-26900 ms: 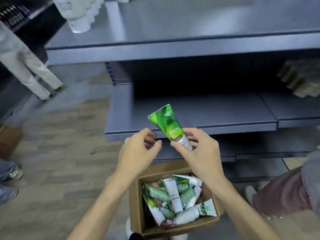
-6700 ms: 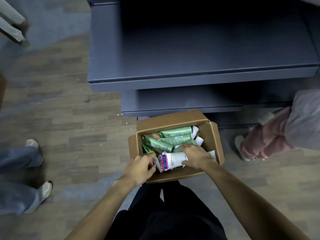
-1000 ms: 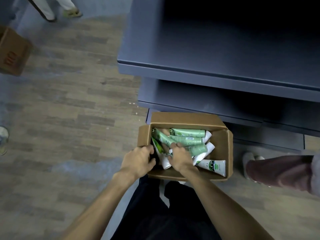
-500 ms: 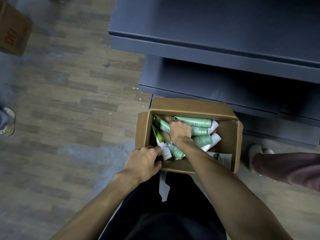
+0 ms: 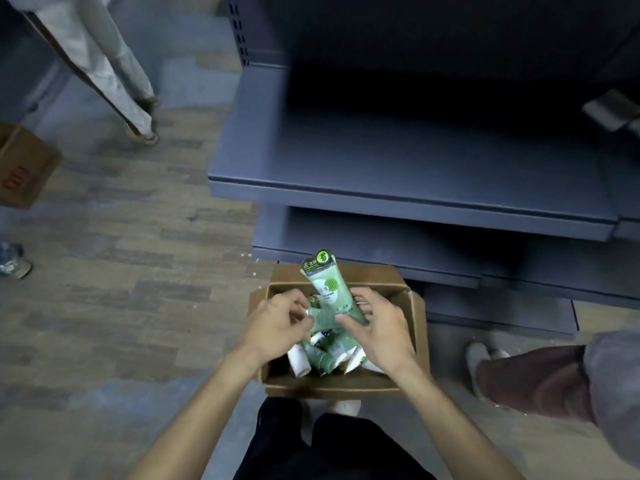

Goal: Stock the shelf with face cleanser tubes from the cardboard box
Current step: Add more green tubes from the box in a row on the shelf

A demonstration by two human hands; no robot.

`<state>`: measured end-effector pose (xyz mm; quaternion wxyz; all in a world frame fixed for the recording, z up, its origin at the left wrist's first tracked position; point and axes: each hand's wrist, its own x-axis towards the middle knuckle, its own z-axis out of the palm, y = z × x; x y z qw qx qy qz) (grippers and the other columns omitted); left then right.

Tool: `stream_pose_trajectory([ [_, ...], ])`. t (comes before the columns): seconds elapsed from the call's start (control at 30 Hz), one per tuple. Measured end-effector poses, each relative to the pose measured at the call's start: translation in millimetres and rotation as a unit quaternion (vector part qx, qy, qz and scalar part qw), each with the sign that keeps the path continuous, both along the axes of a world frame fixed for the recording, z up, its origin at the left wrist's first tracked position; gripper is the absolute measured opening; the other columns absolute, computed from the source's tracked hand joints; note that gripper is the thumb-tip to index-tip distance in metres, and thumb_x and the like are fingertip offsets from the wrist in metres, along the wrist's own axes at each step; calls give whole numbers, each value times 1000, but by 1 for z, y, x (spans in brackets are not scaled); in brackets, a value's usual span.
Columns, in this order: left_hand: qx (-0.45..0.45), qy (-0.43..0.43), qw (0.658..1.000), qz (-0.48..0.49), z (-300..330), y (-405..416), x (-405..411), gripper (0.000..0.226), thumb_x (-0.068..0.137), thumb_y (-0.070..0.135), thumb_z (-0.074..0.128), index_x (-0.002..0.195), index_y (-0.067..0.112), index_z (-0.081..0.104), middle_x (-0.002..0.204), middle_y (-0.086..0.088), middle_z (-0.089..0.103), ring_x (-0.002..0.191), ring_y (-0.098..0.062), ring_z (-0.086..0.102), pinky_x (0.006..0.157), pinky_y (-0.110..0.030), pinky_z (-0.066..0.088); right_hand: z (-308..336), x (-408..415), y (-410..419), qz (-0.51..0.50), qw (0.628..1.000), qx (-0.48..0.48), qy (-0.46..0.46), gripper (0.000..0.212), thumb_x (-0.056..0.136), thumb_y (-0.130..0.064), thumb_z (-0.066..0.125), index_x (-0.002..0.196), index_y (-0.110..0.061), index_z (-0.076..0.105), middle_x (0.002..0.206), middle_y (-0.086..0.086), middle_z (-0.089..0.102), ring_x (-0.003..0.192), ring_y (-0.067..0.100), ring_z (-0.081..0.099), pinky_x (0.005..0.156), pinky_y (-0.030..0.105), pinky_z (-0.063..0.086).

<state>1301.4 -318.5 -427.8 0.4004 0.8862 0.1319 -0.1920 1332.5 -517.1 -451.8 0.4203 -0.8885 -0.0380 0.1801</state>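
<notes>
Head view: grey shelf bare above the cardboard box of tubes. Right hand grips a green cleanser tube lifted over it; left hand pinches a smaller tube. Pick step; next, stand them on the shelf.

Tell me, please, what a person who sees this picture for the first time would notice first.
The eye falls first on the pale green tube held up over the open cardboard box, gripped by the right hand while the left hand holds a second green tube beside it. Behind the box stand the dark grey shelves, and more tubes lie inside the box.
</notes>
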Motion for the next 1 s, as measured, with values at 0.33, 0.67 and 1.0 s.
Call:
stream_pose_trajectory([
  [0.33, 122, -281, 949, -65, 195, -14, 65, 21, 84, 41, 68, 101, 30, 61, 87, 15, 66, 85, -5, 65, 79, -36, 55, 179, 48, -9, -14, 967, 139, -213, 39, 81, -30, 80, 109, -47, 59, 96, -37, 62, 95, -14, 57, 79, 6, 46],
  [0.67, 81, -461, 882, -59, 348, -31, 92, 22, 76, 49, 65, 95, 39, 62, 83, 17, 69, 74, -1, 66, 71, -36, 57, 325, 87, -17, 14, 902, 221, -370, 40, 85, -24, 77, 119, -38, 61, 108, -31, 67, 101, -9, 64, 83, 6, 47],
  [1.0, 125, -481, 867, -42, 397, -11, 119, 22, 84, 35, 72, 101, 27, 61, 86, 10, 65, 81, -11, 66, 78, -41, 56, 377, 146, -6, -36, 913, 176, -367, 35, 86, -31, 74, 115, -34, 54, 119, -8, 56, 102, 8, 63, 89, 31, 53],
])
